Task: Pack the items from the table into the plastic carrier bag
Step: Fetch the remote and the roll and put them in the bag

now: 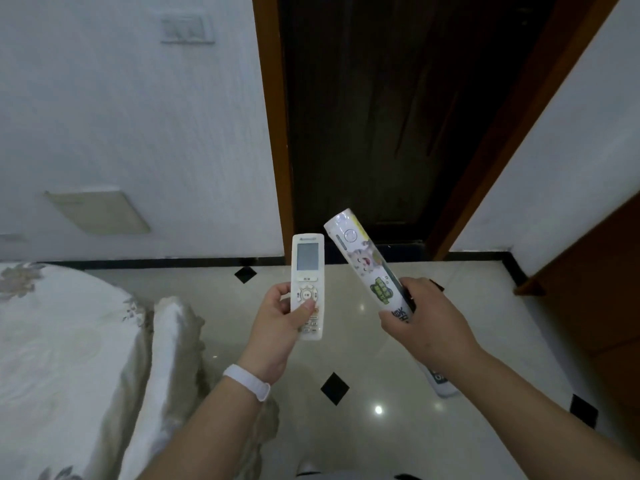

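My left hand (pixel 277 323) holds a white remote control (pixel 307 271) upright, with the thumb on its round button pad and its small screen facing me. My right hand (pixel 424 320) grips a long white roll (pixel 363 258) printed with a cartoon cat and green lettering. The roll is tilted, its top end leaning up and left toward the remote, its lower end sticking out below my wrist. Both items hang in the air above the floor. No table and no carrier bag are in view.
A bed with floral bedding (pixel 69 341) fills the lower left. Glossy pale floor tiles (pixel 363 393) with black diamond insets lie below my hands. A dark wooden door (pixel 363 116) stands straight ahead, and a brown wooden cabinet (pixel 602 289) is at the right.
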The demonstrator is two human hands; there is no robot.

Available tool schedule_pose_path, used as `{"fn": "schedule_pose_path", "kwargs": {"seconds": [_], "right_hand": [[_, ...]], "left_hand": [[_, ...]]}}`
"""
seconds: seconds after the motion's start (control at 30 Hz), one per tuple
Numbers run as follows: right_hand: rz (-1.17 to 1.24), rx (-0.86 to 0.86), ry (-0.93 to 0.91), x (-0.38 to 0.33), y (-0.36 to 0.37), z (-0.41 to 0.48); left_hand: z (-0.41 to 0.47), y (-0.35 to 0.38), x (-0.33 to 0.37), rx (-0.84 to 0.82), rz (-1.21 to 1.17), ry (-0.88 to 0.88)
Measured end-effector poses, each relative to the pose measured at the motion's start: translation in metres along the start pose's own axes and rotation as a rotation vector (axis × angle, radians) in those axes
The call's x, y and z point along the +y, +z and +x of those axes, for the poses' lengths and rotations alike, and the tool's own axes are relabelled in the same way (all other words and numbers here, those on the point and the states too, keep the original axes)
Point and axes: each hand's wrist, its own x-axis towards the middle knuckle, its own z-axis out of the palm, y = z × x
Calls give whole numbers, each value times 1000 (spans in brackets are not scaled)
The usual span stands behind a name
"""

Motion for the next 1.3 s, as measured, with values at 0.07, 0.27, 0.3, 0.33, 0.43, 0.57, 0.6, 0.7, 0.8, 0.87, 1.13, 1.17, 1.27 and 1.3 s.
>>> {"fn": "schedule_pose_path", "kwargs": {"seconds": [0.07,0.27,0.3,0.33,0.43,0.57,0.6,0.7,0.8,0.87,1.13,1.17,1.27,1.3], "right_hand": [[14,-11,-10,0,4,28],[48,-103,-95,5,28,131],[61,-121,-115,4,33,152],[68,-142,-138,3,36,173],[99,-199,-208,-6,42,239],[111,-285,-309,-23,40,317],[102,-298,-344,-27,41,334],[64,-338,-448,-45,48,380],[78,-415,-504,-71,63,410],[80,-460,-544,-92,79,426],[14,-582,-671,-200,163,483],[6,-592,-682,-216,175,490],[-6,-633,-700,-269,209,512],[-19,-640,-707,-288,219,518]], "left_hand": [[23,0,7,18,1,5],[94,0,26,127,10,12],[107,0,30,153,11,21],[121,1,35,183,16,30],[163,4,56,279,8,47],[209,13,86,383,-30,74],[219,14,92,404,-38,91],[245,11,105,487,-74,121],[258,-3,111,588,-156,134],[263,-19,115,653,-205,170],[305,-128,123,862,-396,231],[313,-146,124,868,-415,232],[338,-202,135,900,-472,237],[345,-221,139,910,-496,238]]}}
